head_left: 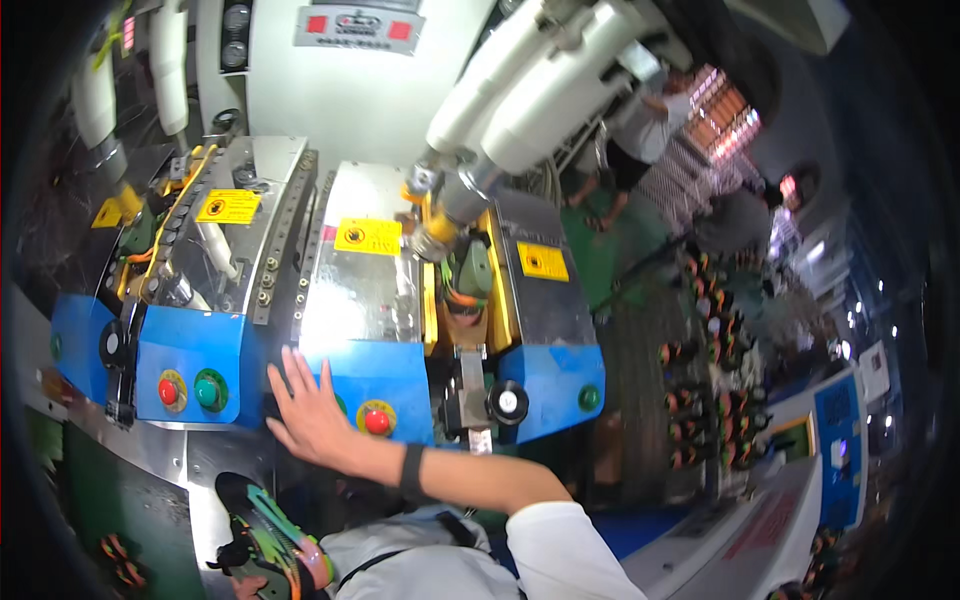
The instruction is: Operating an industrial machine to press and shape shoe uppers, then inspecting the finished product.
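Observation:
My right hand (312, 412) is open, fingers spread, over the left edge of a blue control panel (400, 365) on the machine in front of me. A red button (377, 421) sits just right of its palm, and a green button is mostly hidden behind the hand. Low on the left, my left hand (250, 587) shows only in part, its fingers against a multicoloured shoe (275, 535) in green, orange and black that it holds. A similar shoe (464, 297) with a green form in it sits in the machine's right-hand station, under a metal press head (462, 195).
Another station (215, 270) with red and green buttons stands to the left. White cylinders (530, 85) slant overhead. At right, a rack (715, 370) carries several shoes. Farther back is a person (640, 130), with another bent figure (740, 215) beside the walkway.

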Tool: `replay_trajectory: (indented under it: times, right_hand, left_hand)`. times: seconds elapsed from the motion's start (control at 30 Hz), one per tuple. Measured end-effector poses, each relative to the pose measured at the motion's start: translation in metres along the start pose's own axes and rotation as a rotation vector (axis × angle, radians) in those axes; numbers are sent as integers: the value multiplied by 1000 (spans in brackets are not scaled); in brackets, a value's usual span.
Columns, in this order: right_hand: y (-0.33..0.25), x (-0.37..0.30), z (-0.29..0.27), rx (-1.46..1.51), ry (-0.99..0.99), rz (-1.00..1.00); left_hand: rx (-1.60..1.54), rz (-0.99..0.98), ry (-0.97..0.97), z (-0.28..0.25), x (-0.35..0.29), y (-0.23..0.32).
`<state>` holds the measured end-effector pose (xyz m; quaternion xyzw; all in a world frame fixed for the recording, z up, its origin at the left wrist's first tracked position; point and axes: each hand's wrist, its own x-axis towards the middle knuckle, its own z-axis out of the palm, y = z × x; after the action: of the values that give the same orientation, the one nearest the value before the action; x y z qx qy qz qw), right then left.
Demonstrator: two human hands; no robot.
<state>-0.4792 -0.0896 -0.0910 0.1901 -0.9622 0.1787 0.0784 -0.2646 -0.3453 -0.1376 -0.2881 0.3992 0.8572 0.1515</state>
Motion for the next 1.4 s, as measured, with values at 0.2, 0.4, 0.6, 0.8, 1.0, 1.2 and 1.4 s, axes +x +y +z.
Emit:
replay_trajectory:
  times: [0.2,0.4,0.6,0.8,1.0,1.2,1.4]
  right_hand:
    - [-92,-100,45,720,-84,-159]
    - [-124,-144,70,986,-539,-147]
    - [-136,-138,102,1094,-879,104]
    - [-259,-202,144,875,-1025,171]
    - [-320,-201,209,1114,-940,367]
    - [-318,-185,188,1189,-860,847]
    - [-291,-202,56,1233,-368,571]
  left_hand:
    - [-85,224,365,-2,-53,-21]
    - [-114,483,615,-56,-117,-50]
    - [526,394,919,-162,-48,-81]
    - [645,768,1529,-193,-172,-102]
    - [114,450,1480,-342,-200,-72]
    - [-235,496,968,-364,-217,-41]
    - [297,261,386,-269,-161,50]
